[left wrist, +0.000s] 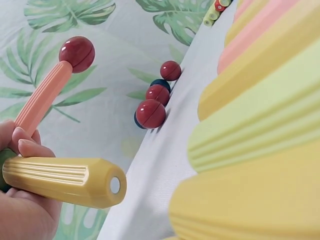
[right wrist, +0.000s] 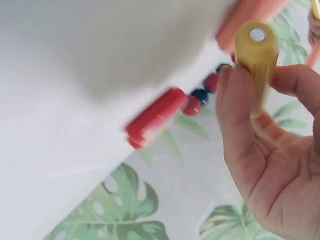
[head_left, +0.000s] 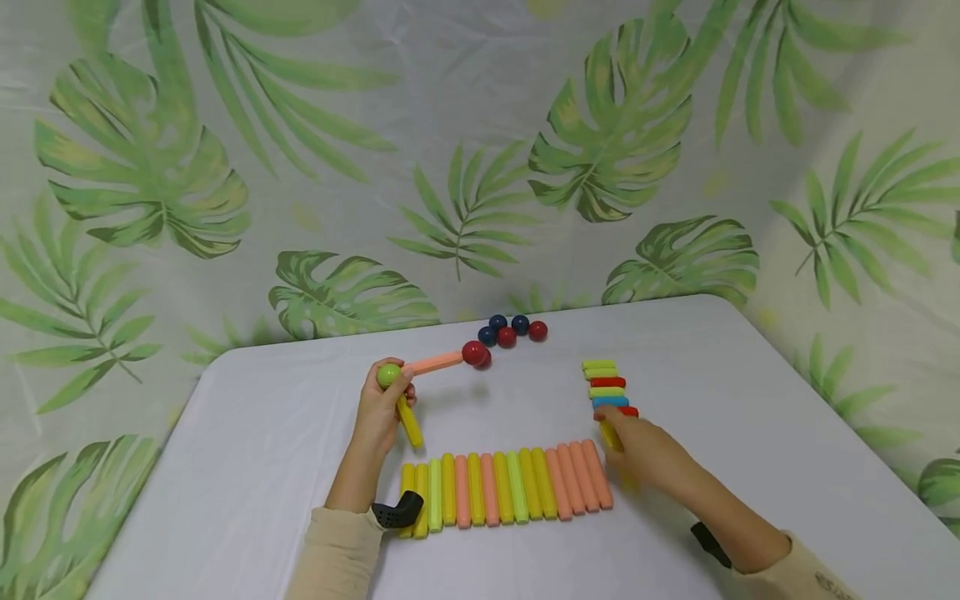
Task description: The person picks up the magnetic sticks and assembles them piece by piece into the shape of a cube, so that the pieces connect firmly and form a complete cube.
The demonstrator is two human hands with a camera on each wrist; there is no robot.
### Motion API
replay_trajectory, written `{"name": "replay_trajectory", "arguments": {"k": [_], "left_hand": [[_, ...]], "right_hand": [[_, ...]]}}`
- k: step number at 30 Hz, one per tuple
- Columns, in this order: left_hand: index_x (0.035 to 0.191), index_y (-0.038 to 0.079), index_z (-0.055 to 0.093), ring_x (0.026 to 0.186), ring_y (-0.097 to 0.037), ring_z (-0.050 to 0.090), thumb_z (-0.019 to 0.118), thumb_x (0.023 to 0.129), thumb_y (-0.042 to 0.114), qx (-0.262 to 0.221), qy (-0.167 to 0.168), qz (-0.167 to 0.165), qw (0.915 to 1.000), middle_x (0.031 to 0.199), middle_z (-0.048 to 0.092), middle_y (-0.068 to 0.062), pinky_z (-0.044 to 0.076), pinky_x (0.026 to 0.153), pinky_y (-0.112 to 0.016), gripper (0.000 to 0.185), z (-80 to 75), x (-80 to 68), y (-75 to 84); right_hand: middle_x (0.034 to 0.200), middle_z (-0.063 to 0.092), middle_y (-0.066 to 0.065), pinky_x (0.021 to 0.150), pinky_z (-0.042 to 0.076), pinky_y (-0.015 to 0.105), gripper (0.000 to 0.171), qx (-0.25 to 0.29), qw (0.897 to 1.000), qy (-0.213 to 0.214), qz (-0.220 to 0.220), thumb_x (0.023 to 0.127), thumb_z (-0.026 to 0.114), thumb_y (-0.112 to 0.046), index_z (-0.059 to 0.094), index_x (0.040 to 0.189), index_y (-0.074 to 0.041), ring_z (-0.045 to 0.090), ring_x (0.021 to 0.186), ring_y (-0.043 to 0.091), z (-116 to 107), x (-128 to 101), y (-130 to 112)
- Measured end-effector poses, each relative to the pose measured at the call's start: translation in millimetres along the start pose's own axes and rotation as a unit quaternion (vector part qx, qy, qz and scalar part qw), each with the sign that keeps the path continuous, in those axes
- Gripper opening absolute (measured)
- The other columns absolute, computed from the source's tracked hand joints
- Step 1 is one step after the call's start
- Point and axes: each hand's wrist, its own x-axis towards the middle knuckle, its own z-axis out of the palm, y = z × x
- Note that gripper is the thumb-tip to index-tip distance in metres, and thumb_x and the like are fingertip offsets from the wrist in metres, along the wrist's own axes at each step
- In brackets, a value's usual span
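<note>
My left hand (head_left: pixel 375 408) grips a green ball (head_left: pixel 387 375) with two ribbed toy sticks joined to it. One is a pink stick (head_left: pixel 438 362) reaching right, tipped by a red ball (head_left: pixel 473 352). The other, a yellow stick (left wrist: pixel 65 180), points down and shows a silvery disc in its end. Over the table's right part, my right hand (head_left: pixel 648 454) pinches a separate yellow stick (right wrist: pixel 258 55) between thumb and fingers, also with a silvery disc in its end. This hand is just right of the stick row and in front of a short stack of coloured sticks.
A long row of yellow, pink and green sticks (head_left: pixel 515 487) lies along the front of the white table (head_left: pixel 262 467). Red, blue and green sticks (head_left: pixel 606 382) lie farther back right. Several blue and red balls (head_left: pixel 507 337) rest near the back edge, before a leaf-patterned cloth (head_left: pixel 465 125).
</note>
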Motion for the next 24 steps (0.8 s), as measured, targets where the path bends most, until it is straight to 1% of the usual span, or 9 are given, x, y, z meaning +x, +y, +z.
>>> {"name": "replay_trajectory", "arguments": {"k": [2, 4, 5, 7, 10, 14, 16, 20, 24], "left_hand": [[0.104, 0.009, 0.045, 0.055, -0.011, 0.049, 0.058, 0.087, 0.007, -0.001, 0.0, -0.001, 1.0, 0.074, 0.049, -0.005, 0.044, 0.052, -0.019, 0.021, -0.4, 0.4, -0.1], [0.104, 0.009, 0.045, 0.055, -0.011, 0.049, 0.059, 0.087, 0.006, -0.001, 0.002, 0.0, 1.0, 0.074, 0.049, -0.005, 0.044, 0.052, -0.02, 0.022, -0.7, 0.5, 0.2], [0.104, 0.009, 0.045, 0.055, -0.011, 0.049, 0.059, 0.087, 0.006, -0.003, 0.003, -0.001, 1.0, 0.074, 0.049, -0.005, 0.044, 0.052, -0.02, 0.022, -0.8, 0.6, 0.4], [0.104, 0.008, 0.045, 0.055, -0.011, 0.049, 0.058, 0.087, 0.006, -0.005, 0.003, -0.001, 1.0, 0.074, 0.048, -0.005, 0.044, 0.052, -0.02, 0.022, -1.0, 0.7, 0.7], [0.105, 0.008, 0.044, 0.055, -0.011, 0.048, 0.058, 0.087, 0.006, -0.008, 0.004, -0.006, 0.9999, 0.075, 0.048, -0.006, 0.044, 0.052, -0.02, 0.022, -1.2, 0.6, 0.5], [0.105, 0.008, 0.043, 0.055, -0.011, 0.048, 0.057, 0.088, 0.006, -0.008, 0.004, -0.019, 0.9998, 0.074, 0.047, -0.006, 0.044, 0.053, -0.02, 0.023, -0.9, 0.6, -1.2], [0.106, 0.008, 0.043, 0.055, -0.011, 0.048, 0.058, 0.088, 0.006, -0.008, 0.006, -0.021, 0.9997, 0.074, 0.047, -0.005, 0.044, 0.053, -0.02, 0.023, -0.6, 1.0, -2.2], [0.108, 0.006, 0.043, 0.055, -0.011, 0.048, 0.059, 0.087, 0.007, -0.006, 0.015, -0.023, 0.9996, 0.076, 0.046, -0.006, 0.044, 0.053, -0.02, 0.026, -2.7, 3.1, -3.8], [0.11, 0.006, 0.041, 0.059, -0.013, 0.047, 0.055, 0.09, 0.01, -0.02, 0.025, -0.043, 0.9986, 0.084, 0.045, -0.006, 0.045, 0.057, -0.022, 0.025, -11.3, 7.0, -5.1]], "right_hand": [[0.081, 0.054, 0.006, 0.046, 0.039, 0.025, 0.048, 0.018, 0.999, 0.03, -0.036, 0.08, 0.064, -0.009, 0.043, 0.123, -0.004, 0.045, 0.055, 0.015, -7.7, 9.2, -7.3], [0.086, 0.056, 0.007, 0.05, 0.042, 0.025, 0.041, 0.045, 0.995, 0.048, -0.072, 0.081, 0.065, -0.01, 0.047, 0.117, -0.003, 0.048, 0.062, 0.015, -12.9, 21.6, -18.1], [0.085, 0.056, 0.006, 0.052, 0.044, 0.024, 0.037, 0.059, 0.994, 0.051, -0.081, 0.081, 0.066, -0.011, 0.048, 0.114, -0.003, 0.05, 0.064, 0.015, -13.9, 28.6, -24.7], [0.089, 0.056, 0.004, 0.056, 0.047, 0.024, 0.03, 0.086, 0.991, 0.051, -0.094, 0.082, 0.066, -0.014, 0.053, 0.108, -0.004, 0.052, 0.071, 0.016, -12.5, 44.1, -38.6], [0.089, 0.056, 0.002, 0.062, 0.049, 0.023, 0.028, 0.119, 0.987, 0.035, -0.097, 0.082, 0.066, -0.015, 0.057, 0.106, -0.007, 0.053, 0.077, 0.017, -3.4, 70.1, -57.4], [0.087, 0.056, 0.003, 0.062, 0.048, 0.023, 0.025, 0.166, 0.982, 0.005, -0.088, 0.081, 0.066, -0.013, 0.059, 0.104, -0.005, 0.052, 0.078, 0.019, 10.1, 99.0, -73.4], [0.086, 0.055, 0.004, 0.062, 0.049, 0.024, 0.024, 0.187, 0.979, -0.006, -0.076, 0.081, 0.066, -0.013, 0.06, 0.103, -0.005, 0.052, 0.078, 0.019, 14.6, 108.5, -77.9], [0.089, 0.055, 0.005, 0.062, 0.049, 0.024, 0.023, 0.212, 0.975, -0.014, -0.065, 0.082, 0.066, -0.012, 0.06, 0.104, -0.006, 0.052, 0.08, 0.021, 18.3, 121.1, -83.1], [0.091, 0.056, 0.005, 0.066, 0.049, 0.024, 0.022, 0.203, 0.976, -0.02, -0.075, 0.082, 0.065, -0.011, 0.061, 0.104, -0.006, 0.052, 0.083, 0.02, 20.6, 131.7, -88.4]]}}
